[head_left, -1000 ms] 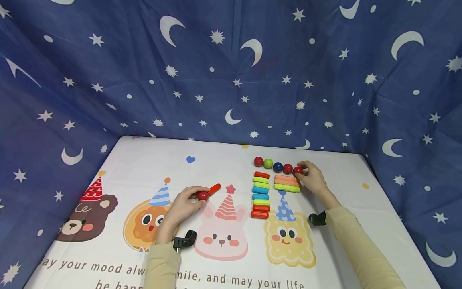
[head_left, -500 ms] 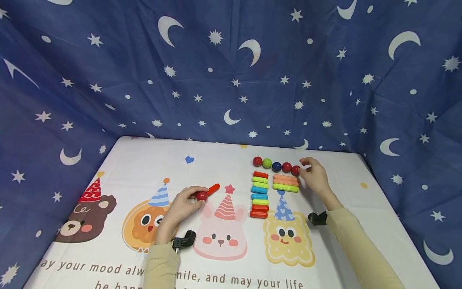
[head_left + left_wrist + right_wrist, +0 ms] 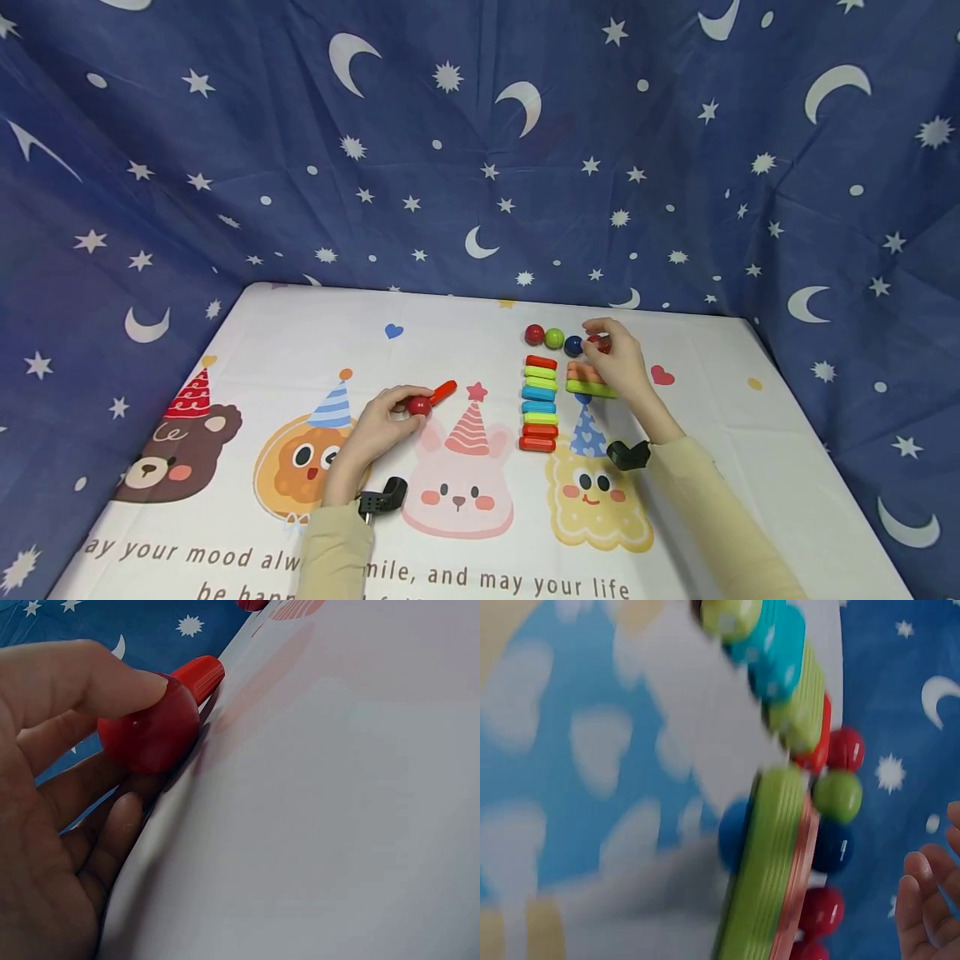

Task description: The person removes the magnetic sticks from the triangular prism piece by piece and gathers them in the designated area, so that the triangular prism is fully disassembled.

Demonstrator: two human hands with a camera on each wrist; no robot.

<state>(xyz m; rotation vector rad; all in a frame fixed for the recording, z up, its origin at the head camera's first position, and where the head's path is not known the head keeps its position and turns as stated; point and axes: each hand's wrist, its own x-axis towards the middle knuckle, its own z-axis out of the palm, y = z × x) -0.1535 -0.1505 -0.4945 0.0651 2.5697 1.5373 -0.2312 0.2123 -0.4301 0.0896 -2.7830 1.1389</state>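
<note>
My left hand point(image 3: 382, 425) pinches a red ball point(image 3: 420, 406) low over the table, at the rabbit print's upper left. Just beyond that ball is a red stick point(image 3: 444, 392); whether they touch I cannot tell. My right hand point(image 3: 621, 362) hovers over the right end of a row of balls, its fingers point(image 3: 922, 900) apart from them in the right wrist view. From left the row has a red ball point(image 3: 534, 334), a green ball point(image 3: 554, 338), a dark blue ball point(image 3: 573, 346) and red balls point(image 3: 822, 911), the last hidden by the hand in the head view.
In front of the balls runs a column of short coloured sticks point(image 3: 539, 407). Beside it longer sticks, orange and green point(image 3: 588, 388), lie together, partly covered by my right hand. A blue curtain point(image 3: 420, 167) with moons and stars encloses the printed white tablecloth point(image 3: 322, 317).
My right hand has left the rightmost red ball and moved left over the row, covering part of the balls and long sticks. The left hand keeps its hold on the red ball.
</note>
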